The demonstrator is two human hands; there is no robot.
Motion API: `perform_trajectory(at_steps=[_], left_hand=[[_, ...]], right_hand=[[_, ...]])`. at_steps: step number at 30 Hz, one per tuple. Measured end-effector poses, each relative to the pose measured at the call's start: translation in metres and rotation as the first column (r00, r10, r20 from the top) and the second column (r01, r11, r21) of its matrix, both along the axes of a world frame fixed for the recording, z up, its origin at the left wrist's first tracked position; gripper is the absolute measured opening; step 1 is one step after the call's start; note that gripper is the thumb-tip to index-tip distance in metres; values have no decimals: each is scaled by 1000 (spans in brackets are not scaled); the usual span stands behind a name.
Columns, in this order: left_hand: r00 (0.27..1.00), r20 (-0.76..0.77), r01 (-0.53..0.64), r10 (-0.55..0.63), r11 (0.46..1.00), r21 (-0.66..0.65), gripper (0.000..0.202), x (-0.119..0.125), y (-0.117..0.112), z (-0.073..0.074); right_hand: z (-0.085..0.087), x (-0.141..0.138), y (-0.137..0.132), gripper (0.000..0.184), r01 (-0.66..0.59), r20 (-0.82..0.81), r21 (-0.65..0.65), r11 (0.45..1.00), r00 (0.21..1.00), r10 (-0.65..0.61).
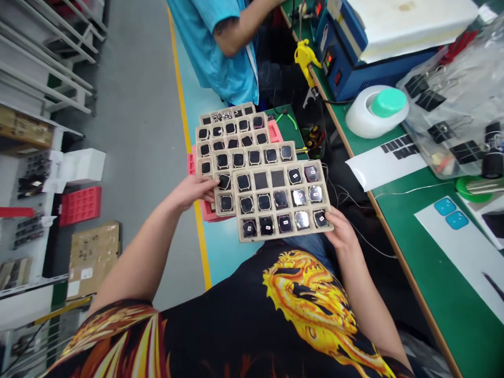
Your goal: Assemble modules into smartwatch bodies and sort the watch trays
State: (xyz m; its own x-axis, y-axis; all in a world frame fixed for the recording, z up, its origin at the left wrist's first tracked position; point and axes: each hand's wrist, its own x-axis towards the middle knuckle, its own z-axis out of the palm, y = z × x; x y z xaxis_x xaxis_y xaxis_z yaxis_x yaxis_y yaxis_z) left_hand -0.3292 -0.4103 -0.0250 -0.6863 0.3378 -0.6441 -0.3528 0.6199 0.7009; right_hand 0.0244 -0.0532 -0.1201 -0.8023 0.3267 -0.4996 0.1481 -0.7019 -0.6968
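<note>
My hands hold a stack of overlapping beige moulded trays out in front of my body. The top tray (284, 234) has a grid of compartments, and most hold small, square, dark glossy parts, some with a red-and-white label. Two compartments hold flat dark squares. My left hand (192, 191) grips the stack's left edge, with fingers lying over the tray rims. My right hand (340, 228) holds the top tray's near right corner. Lower trays (232, 123) fan out behind it, also filled with dark parts. A pink tray (207, 211) shows beneath the stack.
A person in a blue shirt (220, 47) stands beyond the trays. To the right is a green workbench (444, 294) with a blue machine (346, 58), a white-and-green device (376, 111) and a plastic bag (444, 105) of black clips. Shelves (39, 68) stand left.
</note>
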Motion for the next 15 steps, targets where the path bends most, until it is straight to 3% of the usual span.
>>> perform_trajectory(at_steps=[3,5,7,9,10,15], left_hand=[[939,-220,191,-264,934,-303,38,-31,5,27],[841,-416,184,-347,905,-384,30,-52,22,40],[701,-612,122,-365,908,-401,20,-75,48,43],[589,-725,79,-357,918,-388,21,-99,76,37],[571,-744,72,-346,925,-374,23,-112,88,32],[657,-666,170,-353,930,-326,28,-159,118,-1]], right_hand=[[1,2,-1,48,-11,-2,10,1000,1000,11],[0,2,-1,45,-3,1,20,1000,1000,3],[1,2,-1,42,2,-2,29,1000,1000,-2],[2,1,-2,39,-6,-6,35,999,1000,7],[3,1,-2,38,-9,-7,35,999,1000,9],[7,1,-6,40,2,-11,27,1000,1000,-2]])
